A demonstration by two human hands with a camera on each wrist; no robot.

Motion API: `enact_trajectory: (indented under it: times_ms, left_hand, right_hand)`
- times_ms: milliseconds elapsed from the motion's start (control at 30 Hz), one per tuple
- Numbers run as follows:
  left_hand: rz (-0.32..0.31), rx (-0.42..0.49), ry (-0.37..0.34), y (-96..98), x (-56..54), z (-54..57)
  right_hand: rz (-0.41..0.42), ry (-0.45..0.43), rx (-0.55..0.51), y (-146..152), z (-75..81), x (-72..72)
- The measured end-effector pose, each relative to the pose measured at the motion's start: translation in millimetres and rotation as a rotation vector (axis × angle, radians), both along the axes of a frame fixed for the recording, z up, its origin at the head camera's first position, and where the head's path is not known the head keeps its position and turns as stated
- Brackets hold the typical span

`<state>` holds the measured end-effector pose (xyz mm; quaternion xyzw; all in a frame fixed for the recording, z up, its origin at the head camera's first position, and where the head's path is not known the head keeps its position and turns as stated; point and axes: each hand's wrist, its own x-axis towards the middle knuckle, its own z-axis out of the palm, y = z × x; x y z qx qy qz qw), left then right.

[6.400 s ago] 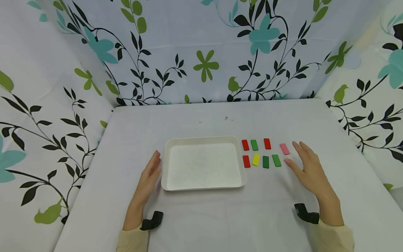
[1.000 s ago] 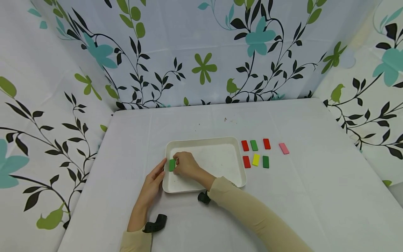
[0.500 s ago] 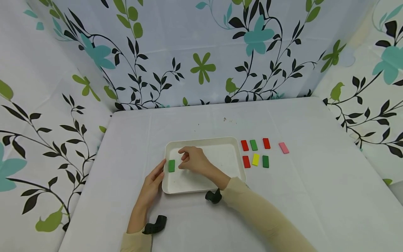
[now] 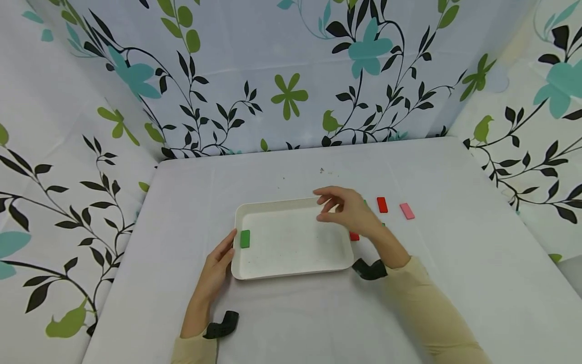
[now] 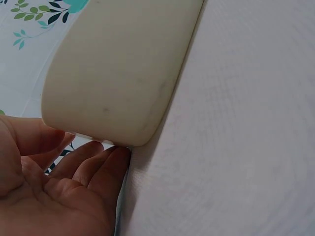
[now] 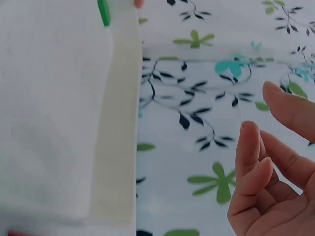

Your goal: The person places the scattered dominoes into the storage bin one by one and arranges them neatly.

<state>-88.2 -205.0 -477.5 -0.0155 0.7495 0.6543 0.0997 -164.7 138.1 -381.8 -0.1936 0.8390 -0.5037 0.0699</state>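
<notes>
A white rectangular tray (image 4: 291, 253) lies on the table, with one small green block (image 4: 245, 238) near its left end. My left hand (image 4: 213, 270) rests against the tray's left side with its fingers extended; in the left wrist view its fingertips (image 5: 118, 155) touch the tray wall (image 5: 113, 98). Over the tray's right edge hovers my right hand (image 4: 350, 210), thumb and fingers loosely bent and apart, nothing between them. It partly covers a group of blocks beside the tray, where a red block (image 4: 354, 236) peeks out below it.
To the right of the hand lie another red block (image 4: 382, 205) and a pink block (image 4: 406, 211). Slivers of green show by the right hand. White cloth covers the table (image 4: 282, 318), and a leaf-patterned curtain (image 4: 245, 65) hangs behind and at both sides.
A green block from the right-hand group now lies in the tray. My right hand has let go of it and moved right, over the tray's edge. My left hand has come against the tray.
</notes>
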Motion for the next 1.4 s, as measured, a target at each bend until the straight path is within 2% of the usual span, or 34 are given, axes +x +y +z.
enact_trajectory:
  times_ms: [233, 333, 500, 600, 800, 967, 1233, 1400]
  left_hand:
    - [0.009, 0.009, 0.005, 0.1, -0.5, -1.3]
    - [0.007, 0.007, 0.006, 0.4, -0.7, -1.7]
    - [0.005, 0.006, 0.005, 0.3, -0.6, -1.8]
    - [0.003, 0.01, 0.002, -0.1, -0.2, -2.0]
    - [-0.005, 0.032, 0.014, -0.7, -0.4, -3.8]
    - [-0.011, 0.034, 0.02, -0.1, -0.7, -4.7]
    - [-0.01, 0.026, 0.008, 1.0, -0.8, -3.4]
    - [0.001, 0.023, -0.001, 0.4, -0.8, -3.2]
  right_hand:
    - [-0.215, 0.03, 0.074, 88, 0.8, -14.1]
    - [-0.278, 0.021, 0.116, 122, -0.7, -18.4]
    - [-0.306, -0.047, 0.181, 169, -9.0, -26.3]
    - [-0.281, -0.112, 0.2, 187, -18.1, -31.2]
    - [-0.204, -0.267, 0.184, 204, -42.7, -38.8]
    - [-0.175, -0.332, 0.211, 208, -57.4, -40.0]
    - [-0.179, -0.335, 0.267, 213, -75.8, -39.8]
    - [-0.178, -0.315, 0.263, 211, -78.8, -38.1]
